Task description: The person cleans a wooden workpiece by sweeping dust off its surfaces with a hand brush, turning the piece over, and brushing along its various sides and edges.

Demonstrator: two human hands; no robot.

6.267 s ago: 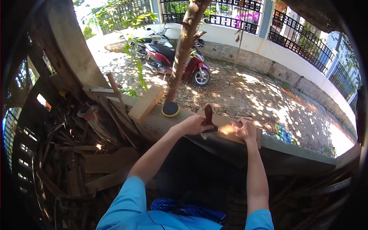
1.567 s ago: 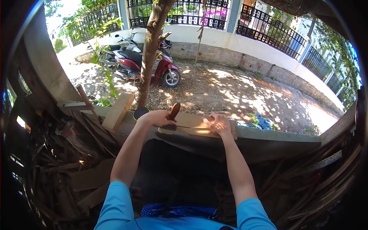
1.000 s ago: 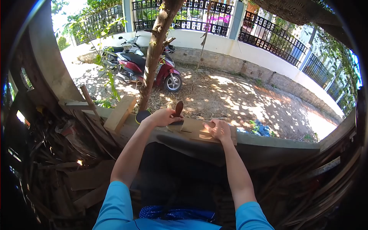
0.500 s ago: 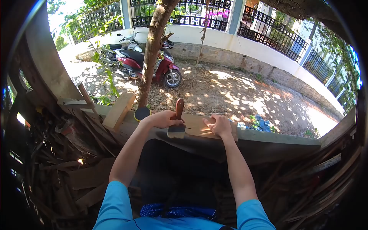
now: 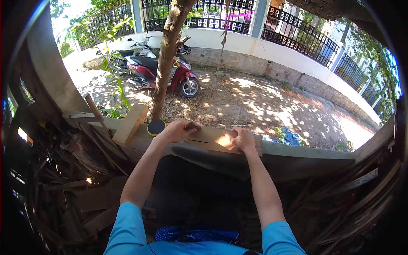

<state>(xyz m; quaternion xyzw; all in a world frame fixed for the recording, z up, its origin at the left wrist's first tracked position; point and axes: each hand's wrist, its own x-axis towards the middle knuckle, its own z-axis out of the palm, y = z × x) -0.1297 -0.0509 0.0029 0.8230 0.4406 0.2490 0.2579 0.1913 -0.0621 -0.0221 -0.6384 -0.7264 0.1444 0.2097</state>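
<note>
Board of pale brown wood (image 5: 210, 137), flat and rectangular, lay lengthwise along the top of a low grey concrete wall (image 5: 306, 149), out to the wall's near edge. A narrow dark slit ran along the board's face, and a patch of sunlight lit the wood just beside the right grip.

The left grip (image 5: 173, 131), over the board's left part, was clenched around a dark brown wooden handle (image 5: 194, 126). The handle's end poked out past the fingers; the tool's working end was hidden. The right grip (image 5: 244, 139) rested on the board near its right end, fingers bent; whether it pinched the board or only pressed on it could not be told.

Toward the wall's left end, a round black pad with a yellow rim (image 5: 156, 127) lay near the left wrist, and beyond it a thick pale timber block (image 5: 131, 124) sat across the wall top.

The step in hand seemed to be working over the board's face with the tool while the right grip steadied it. The next move probably called for a firm right side and an even stroke along the grain, clear of the right fingers.
</note>
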